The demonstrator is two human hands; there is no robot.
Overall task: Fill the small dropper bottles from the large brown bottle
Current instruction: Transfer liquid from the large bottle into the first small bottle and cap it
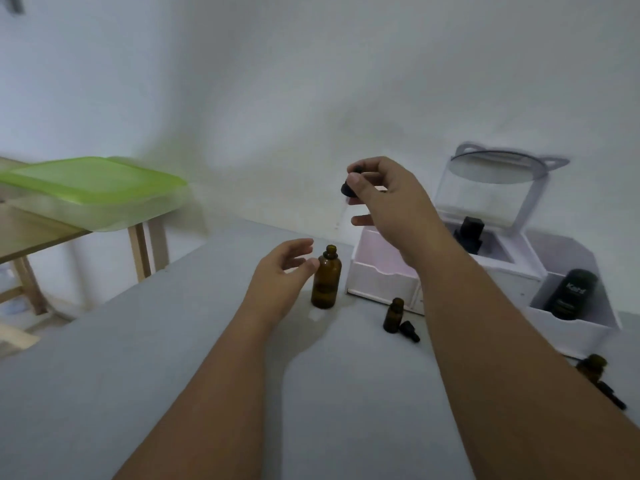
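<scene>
The large brown bottle [325, 279] stands uncapped and upright on the grey table [173, 358]. My left hand [282, 271] hovers just left of it, fingers relaxed, thumb tip close to the glass. Above and to the right, my right hand [384, 192] pinches a black dropper cap [347, 189] whose clear glass pipette hangs down. A small brown dropper bottle [394, 315] stands open further right, its black dropper cap [409, 331] lying beside it. Another small brown bottle [593, 370] shows at the right edge behind my forearm, with a black dropper [613, 396] next to it.
A white organiser box [384, 275] with a mirror lid sits at the back right, holding a black bottle [573, 292] and another dark item [469, 233]. A wooden table with a green-lidded container [93, 188] stands to the left. A white wall lies behind.
</scene>
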